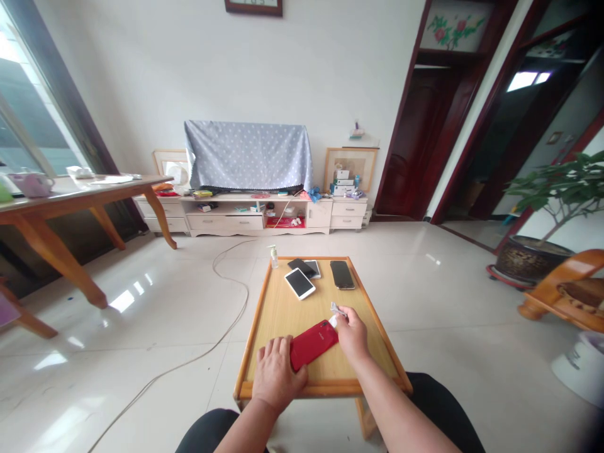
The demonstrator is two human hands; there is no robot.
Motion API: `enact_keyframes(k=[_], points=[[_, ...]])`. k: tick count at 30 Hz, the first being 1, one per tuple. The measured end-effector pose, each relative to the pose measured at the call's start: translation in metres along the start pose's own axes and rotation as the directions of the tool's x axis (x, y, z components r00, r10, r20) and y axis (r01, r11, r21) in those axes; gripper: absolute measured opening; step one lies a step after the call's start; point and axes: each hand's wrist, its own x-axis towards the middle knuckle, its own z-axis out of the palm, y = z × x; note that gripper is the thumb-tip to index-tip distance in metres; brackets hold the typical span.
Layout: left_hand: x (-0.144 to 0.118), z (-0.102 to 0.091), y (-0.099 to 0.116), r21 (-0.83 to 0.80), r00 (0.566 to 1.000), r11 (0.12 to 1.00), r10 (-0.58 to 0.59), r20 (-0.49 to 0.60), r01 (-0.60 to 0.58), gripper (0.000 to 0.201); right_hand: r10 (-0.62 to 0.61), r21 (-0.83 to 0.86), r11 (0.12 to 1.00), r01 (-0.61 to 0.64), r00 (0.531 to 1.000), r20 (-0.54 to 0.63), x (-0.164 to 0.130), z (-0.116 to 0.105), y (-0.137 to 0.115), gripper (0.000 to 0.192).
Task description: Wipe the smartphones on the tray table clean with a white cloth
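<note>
A red smartphone (314,344) lies back side up near the front of the small wooden table (264,314), its camera corner pointing to the upper right. My left hand (278,374) grips its left end, with fingers along the far edge and the thumb on the near side. At the phone's right end, my right hand (352,330) pinches a small crumpled white-and-grey wipe (335,313); its exact material is hard to make out. Farther back lie a white phone (300,284) with a dark screen, a black phone (302,267) partly over another pale phone (314,269), and a dark phone (342,275).
A clear pump bottle (274,257) stands at the table's far left corner. A cable (236,314) runs across the tiled floor at left. Beyond are a low cabinet (226,221) and a cloth-covered screen (250,154). A larger table (89,192) stands left, a potted plant (533,258) right.
</note>
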Motion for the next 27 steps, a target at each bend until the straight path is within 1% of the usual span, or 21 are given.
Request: enact_keyframes(k=[3,4,6,7,9,10,12,13,14,15,16,19,20,21,22,23,25,26,27], points=[[0.001,0.000,0.000,-0.006,1.000,1.000,-0.006,-0.004,0.006,0.048,-0.055,-0.024,0.998,0.056,0.998,0.038,-0.001,-0.002,-0.005,0.038],[0.001,0.001,0.000,-0.009,1.000,1.000,-0.007,-0.002,0.007,0.048,-0.087,-0.039,0.995,0.090,0.994,0.070,-0.005,-0.001,-0.007,0.036],[0.001,0.003,-0.002,-0.013,1.000,1.000,-0.010,0.003,0.011,0.049,-0.177,-0.129,0.972,0.197,0.972,0.154,-0.022,0.001,-0.013,0.034],[0.001,0.004,-0.003,-0.016,1.000,1.000,-0.011,0.002,0.011,0.049,-0.227,-0.192,0.944,0.267,0.952,0.206,-0.034,0.003,-0.016,0.035],[0.001,0.007,-0.005,-0.021,1.000,1.000,-0.017,-0.005,0.017,0.049,-0.321,-0.286,0.864,0.414,0.891,0.322,-0.060,0.007,-0.025,0.042],[0.001,0.009,-0.006,-0.024,1.000,1.000,-0.020,-0.007,0.020,0.049,-0.359,-0.290,0.829,0.478,0.853,0.380,-0.071,0.008,-0.030,0.044],[0.001,0.011,-0.008,-0.031,1.000,0.999,-0.022,-0.002,0.022,0.049,-0.411,-0.231,0.795,0.560,0.779,0.474,-0.086,0.008,-0.038,0.044],[0.001,0.012,-0.008,-0.034,1.000,0.999,-0.024,0.003,0.024,0.049,-0.421,-0.204,0.789,0.579,0.752,0.508,-0.087,0.008,-0.041,0.043],[0.001,0.012,-0.008,-0.034,1.000,0.999,-0.025,0.005,0.025,0.049,-0.412,-0.195,0.791,0.579,0.741,0.530,-0.084,0.007,-0.042,0.043],[0.000,0.011,-0.008,-0.033,1.000,0.999,-0.025,0.004,0.025,0.048,-0.385,-0.208,0.801,0.561,0.750,0.538,-0.077,0.005,-0.042,0.044],[0.000,0.011,-0.008,-0.029,1.000,0.999,-0.025,-0.001,0.025,0.048,-0.338,-0.242,0.818,0.522,0.776,0.532,-0.067,0.004,-0.041,0.045],[0.000,0.008,-0.007,-0.018,1.000,1.000,-0.009,-0.018,0.008,0.053,-0.154,-0.385,0.857,0.343,0.882,0.445,-0.039,0.003,-0.035,0.051],[-0.001,0.008,-0.007,-0.017,1.000,1.000,-0.003,-0.022,0.003,0.054,-0.117,-0.413,0.859,0.302,0.902,0.416,-0.035,0.004,-0.035,0.052],[-0.001,0.008,-0.007,-0.018,1.000,1.000,-0.001,-0.026,0.000,0.054,-0.109,-0.421,0.859,0.290,0.908,0.404,-0.036,0.007,-0.035,0.053],[-0.001,0.008,-0.007,-0.021,1.000,1.000,-0.002,-0.031,0.001,0.053,-0.132,-0.408,0.858,0.313,0.901,0.414,-0.041,0.010,-0.037,0.052],[-0.001,0.009,-0.008,-0.027,0.999,1.000,-0.004,-0.035,0.003,0.051,-0.180,-0.376,0.853,0.362,0.880,0.440,-0.049,0.015,-0.039,0.051],[-0.001,0.010,-0.009,-0.042,0.999,0.999,-0.003,-0.035,0.001,0.044,-0.285,-0.287,0.832,0.475,0.810,0.513,-0.067,0.022,-0.045,0.047],[-0.001,0.011,-0.010,-0.048,0.999,0.999,-0.003,-0.033,0.002,0.041,-0.313,-0.255,0.821,0.512,0.776,0.548,-0.073,0.024,-0.049,0.046],[-0.001,0.011,-0.010,-0.050,1.000,0.999,-0.005,-0.030,0.003,0.040,-0.312,-0.245,0.816,0.524,0.755,0.578,-0.075,0.024,-0.051,0.046]])
